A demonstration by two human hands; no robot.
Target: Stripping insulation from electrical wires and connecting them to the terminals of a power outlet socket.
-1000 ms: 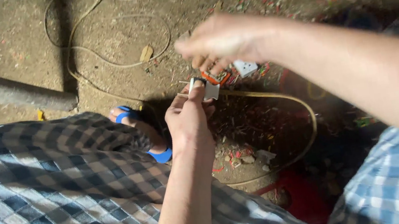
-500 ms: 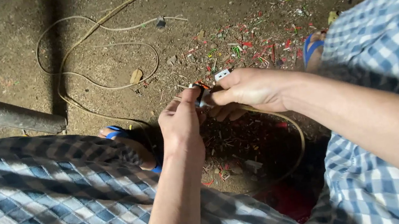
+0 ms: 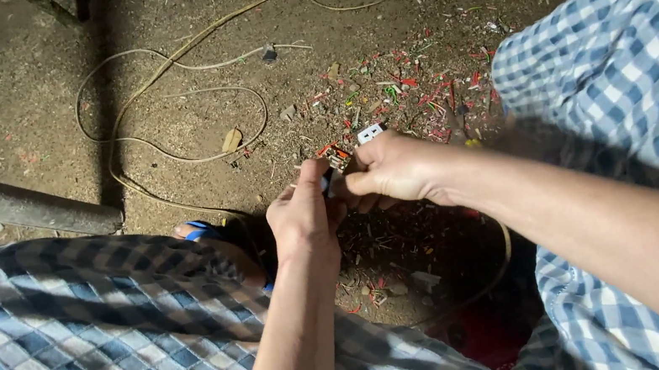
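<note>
The left hand and right hand pinch one small white-and-orange electrical fitting together — best kept steady, close above the littered dirt floor.

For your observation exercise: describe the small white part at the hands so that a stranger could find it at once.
Start at the dirt floor strewn with red wire scraps. Both hands meet mid-picture; the right hand and left hand pinch it together. The white part juts just above the right knuckles: blocky, with dark slots, unlike the thin scraps around.
</note>
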